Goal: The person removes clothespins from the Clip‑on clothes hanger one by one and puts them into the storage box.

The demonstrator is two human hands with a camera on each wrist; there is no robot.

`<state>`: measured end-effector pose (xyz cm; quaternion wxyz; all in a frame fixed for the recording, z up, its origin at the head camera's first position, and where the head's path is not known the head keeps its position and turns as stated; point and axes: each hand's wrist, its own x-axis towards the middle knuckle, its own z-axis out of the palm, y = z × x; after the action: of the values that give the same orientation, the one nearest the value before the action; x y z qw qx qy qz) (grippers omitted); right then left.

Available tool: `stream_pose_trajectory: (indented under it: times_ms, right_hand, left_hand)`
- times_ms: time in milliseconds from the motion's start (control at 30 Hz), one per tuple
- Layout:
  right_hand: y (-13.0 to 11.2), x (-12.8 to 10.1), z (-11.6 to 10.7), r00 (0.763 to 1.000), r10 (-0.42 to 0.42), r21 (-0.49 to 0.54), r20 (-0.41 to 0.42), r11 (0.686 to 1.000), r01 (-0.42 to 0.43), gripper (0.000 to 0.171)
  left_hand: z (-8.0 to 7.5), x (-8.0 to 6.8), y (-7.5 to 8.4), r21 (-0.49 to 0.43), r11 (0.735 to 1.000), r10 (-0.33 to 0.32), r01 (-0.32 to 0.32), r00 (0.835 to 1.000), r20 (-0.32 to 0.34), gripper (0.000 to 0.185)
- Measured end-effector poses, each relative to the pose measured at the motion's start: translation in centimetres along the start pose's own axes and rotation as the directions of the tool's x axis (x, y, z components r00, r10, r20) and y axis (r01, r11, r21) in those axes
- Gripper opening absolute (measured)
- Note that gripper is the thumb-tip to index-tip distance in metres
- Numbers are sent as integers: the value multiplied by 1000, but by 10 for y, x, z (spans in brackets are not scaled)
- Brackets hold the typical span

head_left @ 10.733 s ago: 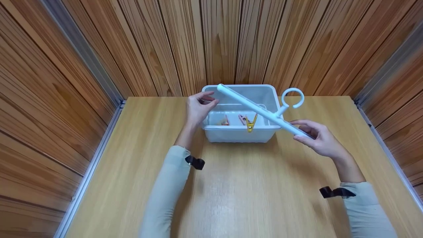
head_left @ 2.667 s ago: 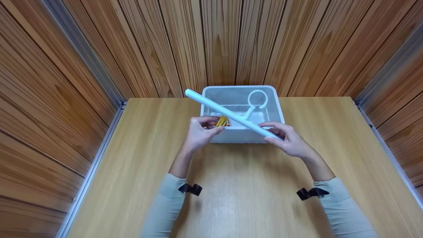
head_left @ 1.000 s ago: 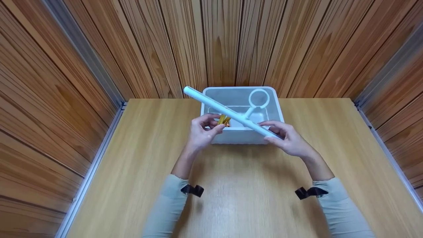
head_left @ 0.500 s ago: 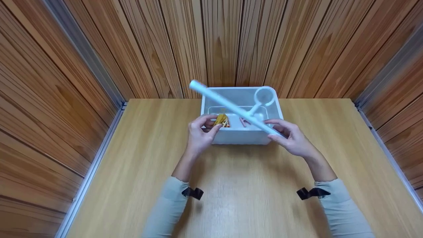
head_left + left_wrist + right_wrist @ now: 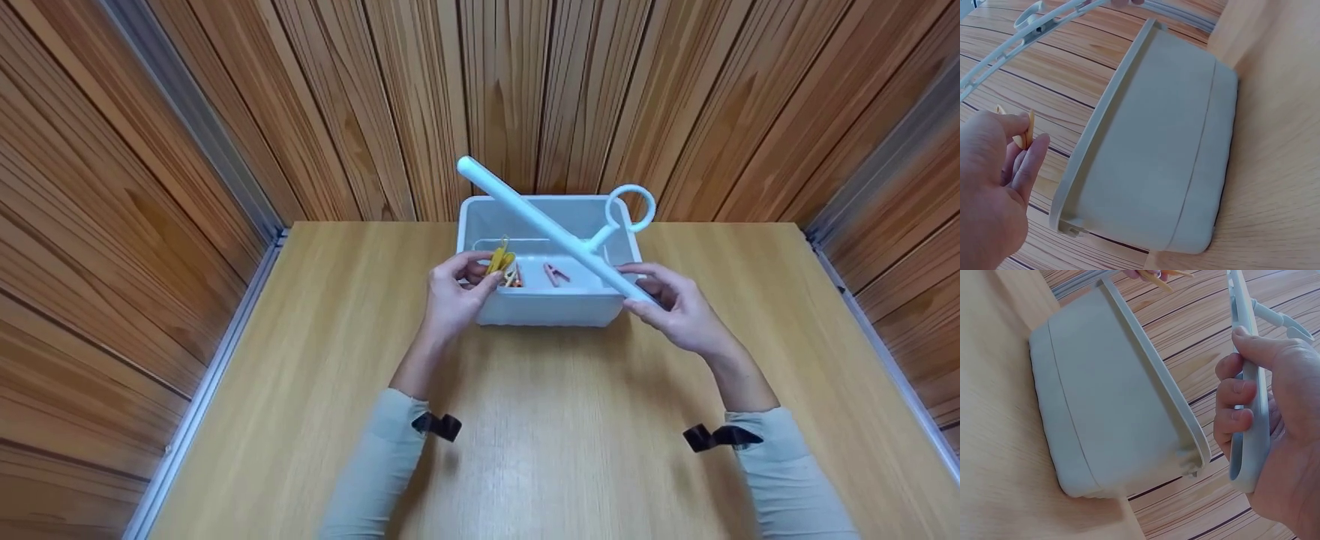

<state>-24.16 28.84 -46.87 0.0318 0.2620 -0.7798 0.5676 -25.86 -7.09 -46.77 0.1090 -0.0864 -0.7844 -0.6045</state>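
Note:
In the head view my left hand pinches a yellow clothespin over the left front of the plastic bin. The same clothespin shows between thumb and fingers in the left wrist view, above the bin's rim. My right hand grips one end of a pale blue hanger, a long bar with a ring hook. Its bar slants up and left above the bin, and the right wrist view shows fingers curled round the slotted hanger. A pink clothespin lies inside the bin.
Orange and pale clothespins lie in the bin's left front corner, partly behind my left fingers. The bin stands at the back of the wooden table, close to the plank wall.
The hanger has swung up and right with my right hand, uncovering the pink clothespin. The yellow clothespin has turned more upright in my left hand, which held nothing in the oldest frame.

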Motion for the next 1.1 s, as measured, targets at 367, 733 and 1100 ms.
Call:
stream_pose_trajectory:
  times_ms: [367, 733, 1100]
  right_hand:
    - [6, -13, -5, 1000, 3, -5, -6, 1000, -3, 45]
    - [16, -27, -10, 999, 30, -16, -29, 999, -30, 45]
    - [20, -32, -9, 999, 40, 5, -26, 999, -40, 43]
  left_hand:
    - [-2, 31, 0, 12, 999, -45, 45, 999, 20, 28]
    - [7, 52, -4, 30, 999, -44, 44, 999, 13, 29]
    - [7, 60, -5, 47, 997, -66, 67, 998, -17, 32]
